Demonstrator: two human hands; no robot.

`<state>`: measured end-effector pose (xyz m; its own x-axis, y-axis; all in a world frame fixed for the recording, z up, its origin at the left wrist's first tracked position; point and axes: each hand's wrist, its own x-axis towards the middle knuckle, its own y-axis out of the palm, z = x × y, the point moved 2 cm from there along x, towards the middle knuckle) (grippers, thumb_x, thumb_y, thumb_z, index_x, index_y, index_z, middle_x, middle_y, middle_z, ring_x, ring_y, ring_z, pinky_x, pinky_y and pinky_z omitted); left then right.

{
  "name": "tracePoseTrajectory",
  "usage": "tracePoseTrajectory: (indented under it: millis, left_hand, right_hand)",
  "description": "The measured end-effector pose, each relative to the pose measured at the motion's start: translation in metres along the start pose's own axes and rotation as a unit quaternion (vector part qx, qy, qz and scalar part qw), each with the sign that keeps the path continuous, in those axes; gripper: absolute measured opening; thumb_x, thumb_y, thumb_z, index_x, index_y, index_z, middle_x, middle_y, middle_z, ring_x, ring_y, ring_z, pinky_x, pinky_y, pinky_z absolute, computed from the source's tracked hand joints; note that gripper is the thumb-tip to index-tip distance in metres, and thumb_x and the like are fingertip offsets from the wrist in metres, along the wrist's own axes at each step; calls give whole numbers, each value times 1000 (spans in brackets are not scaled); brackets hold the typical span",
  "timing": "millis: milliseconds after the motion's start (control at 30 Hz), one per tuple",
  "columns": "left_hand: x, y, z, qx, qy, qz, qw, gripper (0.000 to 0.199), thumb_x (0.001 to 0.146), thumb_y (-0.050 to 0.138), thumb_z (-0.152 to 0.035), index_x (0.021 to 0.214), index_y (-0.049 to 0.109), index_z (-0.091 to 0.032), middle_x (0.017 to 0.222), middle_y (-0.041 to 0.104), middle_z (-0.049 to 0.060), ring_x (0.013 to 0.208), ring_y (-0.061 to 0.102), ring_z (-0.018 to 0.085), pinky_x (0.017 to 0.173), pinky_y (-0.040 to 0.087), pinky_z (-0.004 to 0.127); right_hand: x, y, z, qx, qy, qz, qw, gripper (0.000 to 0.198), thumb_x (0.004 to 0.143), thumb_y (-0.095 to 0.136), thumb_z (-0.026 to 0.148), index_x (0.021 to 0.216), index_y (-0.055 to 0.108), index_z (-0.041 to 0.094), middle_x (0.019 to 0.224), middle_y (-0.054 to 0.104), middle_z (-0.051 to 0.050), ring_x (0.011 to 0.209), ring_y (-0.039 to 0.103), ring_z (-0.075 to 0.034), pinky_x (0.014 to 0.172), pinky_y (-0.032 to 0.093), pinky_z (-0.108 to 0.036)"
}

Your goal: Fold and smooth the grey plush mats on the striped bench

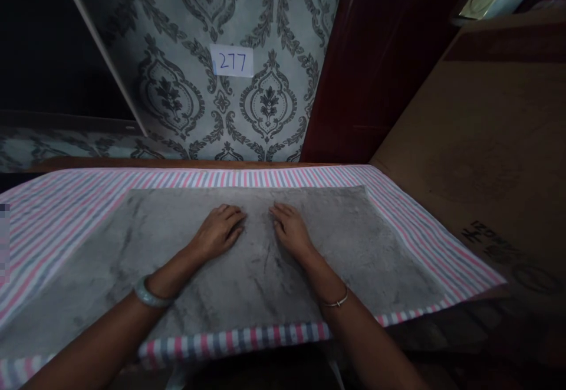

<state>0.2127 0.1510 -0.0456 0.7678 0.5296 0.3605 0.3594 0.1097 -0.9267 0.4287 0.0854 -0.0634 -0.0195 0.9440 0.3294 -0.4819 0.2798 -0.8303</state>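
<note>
A plush-looking grey cloth point(177, 295) with darker streaks lies spread out flat. Under it is a striped cloth point(418, 216) in pink, grey and white, which shows along every side. My left hand point(220, 229) rests palm down on the grey cloth, left of the middle, its fingers loosely bent and pointing right. Opposite it, my right hand point(292, 229) also lies on the cloth with its fingers stretched forward and to the left. A gap of bare grey cloth separates the two hands. I see nothing held in either one.
Behind the table stands a patterned wall point(269, 104) with a paper label point(232, 61) reading 277. A dark screen point(62, 48) is at upper left. To the right are a dark red panel point(375, 53) and a large cardboard box point(486, 142) close to the table's edge.
</note>
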Motion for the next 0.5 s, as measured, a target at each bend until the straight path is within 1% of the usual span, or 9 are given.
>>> tracePoseTrajectory:
  millis: [33, 100, 200, 333, 433, 500]
  left_hand:
    - [0, 2, 1, -1, -7, 5, 1000, 36, 92, 48, -29, 122, 65, -18, 126, 64, 15, 114, 55, 30, 95, 46, 47]
    - [0, 5, 2, 0, -24, 19, 1000, 41, 92, 48, -31, 128, 62, -19, 137, 59, 14, 124, 51, 31, 101, 44, 50]
    - [-1, 7, 3, -5, -35, 34, 999, 39, 93, 46, -32, 124, 65, -20, 137, 60, 14, 127, 51, 31, 102, 44, 51]
    - [-1, 4, 4, -18, -17, 20, 1000, 33, 93, 47, -32, 114, 68, -20, 127, 66, 13, 119, 56, 29, 98, 47, 48]
    - [-1, 1, 4, -22, -4, 9, 1000, 27, 93, 47, -30, 105, 69, -20, 118, 68, 12, 111, 59, 28, 94, 48, 46]
    - [-1, 1, 3, -23, -1, 6, 1000, 23, 93, 47, -29, 98, 68, -20, 114, 68, 12, 107, 60, 27, 91, 48, 44]
  right_hand:
    - [-1, 1, 3, -10, -4, 17, 1000, 53, 88, 46, 14, 140, 57, 16, 148, 53, -9, 139, 42, -24, 115, 32, -42]
    - [-3, 1, 9, -35, -9, 60, 998, 55, 92, 46, 18, 146, 51, 20, 154, 47, -7, 143, 36, -25, 115, 31, -45]
    - [-6, 1, 15, -66, -23, 111, 991, 52, 96, 45, 24, 148, 48, 25, 156, 43, -3, 146, 32, -27, 114, 30, -48]
    - [-8, -2, 17, -58, -41, 112, 991, 46, 97, 48, 24, 142, 56, 28, 151, 51, 0, 145, 34, -28, 114, 31, -48]
    - [-7, -2, 16, -20, -70, 98, 992, 41, 94, 53, 22, 133, 65, 25, 144, 58, -1, 142, 39, -29, 115, 32, -47]
    - [-7, 0, 17, 18, -91, 91, 992, 37, 92, 55, 21, 125, 70, 23, 136, 65, -2, 137, 46, -27, 114, 34, -44]
